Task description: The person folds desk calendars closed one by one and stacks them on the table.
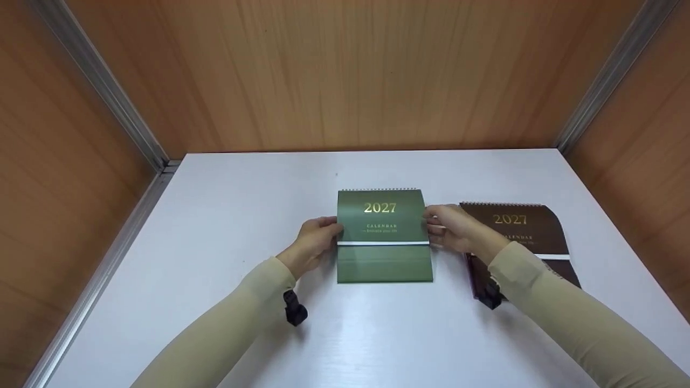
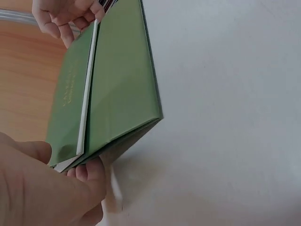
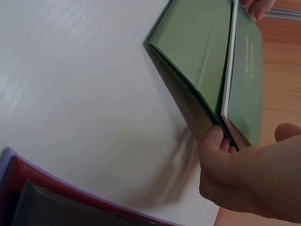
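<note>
A green 2027 desk calendar (image 1: pixel 384 264) stands tilted on the white table, its spiral binding along the top and a white page edge across its middle. At its left side my left hand (image 1: pixel 314 243) grips the edge, thumb at the front cover and fingers behind, as the left wrist view shows. My right hand (image 1: pixel 452 229) holds the opposite side; in the right wrist view its fingers (image 3: pixel 214 137) curl at the back board. Behind my right forearm is a brown 2027 desk calendar (image 1: pixel 520 215), partly hidden by the sleeve.
Wooden panels (image 1: pixel 356 75) with metal corner rails (image 1: pixel 108 81) enclose the white table (image 1: pixel 215 215) at the back and both sides. Close to the right wrist camera lies a dark red and purple edge (image 3: pixel 28 174). A black strapped device (image 1: pixel 295 308) hangs under the left wrist.
</note>
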`<state>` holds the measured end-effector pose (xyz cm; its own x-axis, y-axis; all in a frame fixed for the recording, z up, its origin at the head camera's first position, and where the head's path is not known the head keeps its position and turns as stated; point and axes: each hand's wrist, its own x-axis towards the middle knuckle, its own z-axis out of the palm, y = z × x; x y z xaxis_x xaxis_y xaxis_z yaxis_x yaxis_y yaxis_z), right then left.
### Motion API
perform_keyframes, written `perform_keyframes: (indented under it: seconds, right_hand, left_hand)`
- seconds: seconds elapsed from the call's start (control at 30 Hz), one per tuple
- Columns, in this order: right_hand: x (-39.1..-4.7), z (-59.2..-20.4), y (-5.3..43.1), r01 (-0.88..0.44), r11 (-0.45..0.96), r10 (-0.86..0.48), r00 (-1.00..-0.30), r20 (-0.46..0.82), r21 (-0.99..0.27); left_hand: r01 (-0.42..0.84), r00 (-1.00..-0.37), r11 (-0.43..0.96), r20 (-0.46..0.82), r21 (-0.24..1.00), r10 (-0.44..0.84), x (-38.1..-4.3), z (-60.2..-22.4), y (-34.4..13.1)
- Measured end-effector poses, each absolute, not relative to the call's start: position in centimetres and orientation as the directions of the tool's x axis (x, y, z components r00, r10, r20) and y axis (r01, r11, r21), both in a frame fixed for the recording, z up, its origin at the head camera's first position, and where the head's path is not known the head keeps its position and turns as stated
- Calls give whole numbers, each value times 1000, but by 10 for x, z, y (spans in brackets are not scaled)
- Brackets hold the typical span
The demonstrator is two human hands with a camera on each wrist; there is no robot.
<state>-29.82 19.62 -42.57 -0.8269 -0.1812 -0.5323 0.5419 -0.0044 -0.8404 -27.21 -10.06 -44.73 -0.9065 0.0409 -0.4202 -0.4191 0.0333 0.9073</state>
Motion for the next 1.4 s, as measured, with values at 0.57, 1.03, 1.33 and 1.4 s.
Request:
perform_keyframes:
  seconds: [0.57,1.03,1.33,1.4]
  right_hand:
    - [-296,-374,254,307,206,-288,-889,-357,-929]
    - [-287,-370,339,239,419,-157,-931,-330,-876]
    - [-279,-372,381,237,480,-135,-931,-338,-845]
    - [-279,-373,389,240,506,-132,-928,-349,-829]
  left_hand:
    - [-219,-971,-45,-213,975,108,-267,-409,-67]
    - [-220,-950,-32,-206,975,235,-269,-404,14]
    - [-231,-950,-80,-207,970,236,-265,-419,60]
    - [-235,-950,-96,-208,967,235,-264,-422,69]
